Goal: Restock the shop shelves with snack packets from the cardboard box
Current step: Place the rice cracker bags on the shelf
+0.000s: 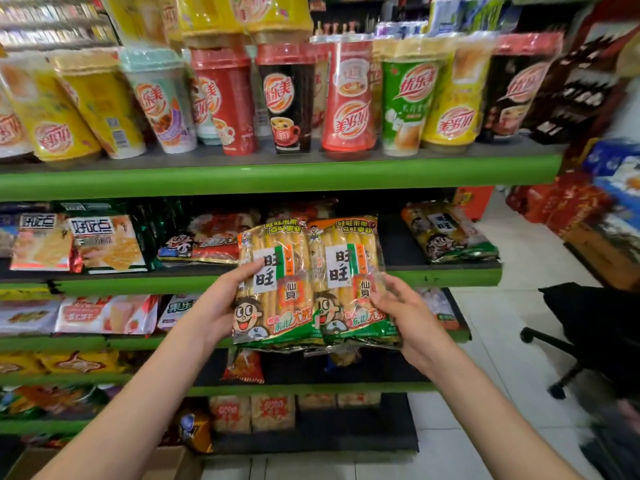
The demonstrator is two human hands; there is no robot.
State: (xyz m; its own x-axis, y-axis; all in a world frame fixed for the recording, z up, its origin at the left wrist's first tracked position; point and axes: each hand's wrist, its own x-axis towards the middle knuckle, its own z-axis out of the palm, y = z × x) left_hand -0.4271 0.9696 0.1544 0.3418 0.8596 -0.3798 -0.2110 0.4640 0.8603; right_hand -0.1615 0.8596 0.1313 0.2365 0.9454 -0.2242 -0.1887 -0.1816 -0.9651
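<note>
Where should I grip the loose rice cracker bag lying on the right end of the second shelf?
Judging by its pose, take the rice cracker bag by its front edge, coming from the aisle: it lies flat, that edge overhangs the shelf lip, and bare shelf lies to its left.

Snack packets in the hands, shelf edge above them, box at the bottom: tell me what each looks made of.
Snack packets: thin glossy plastic film, partly clear, since the yellow crackers show through and it glints and wrinkles.
Shelf edge: smooth green, softly shiny, probably painted metal or plastic; the look leaves it open.
Box: plain brown matte cardboard.
</note>
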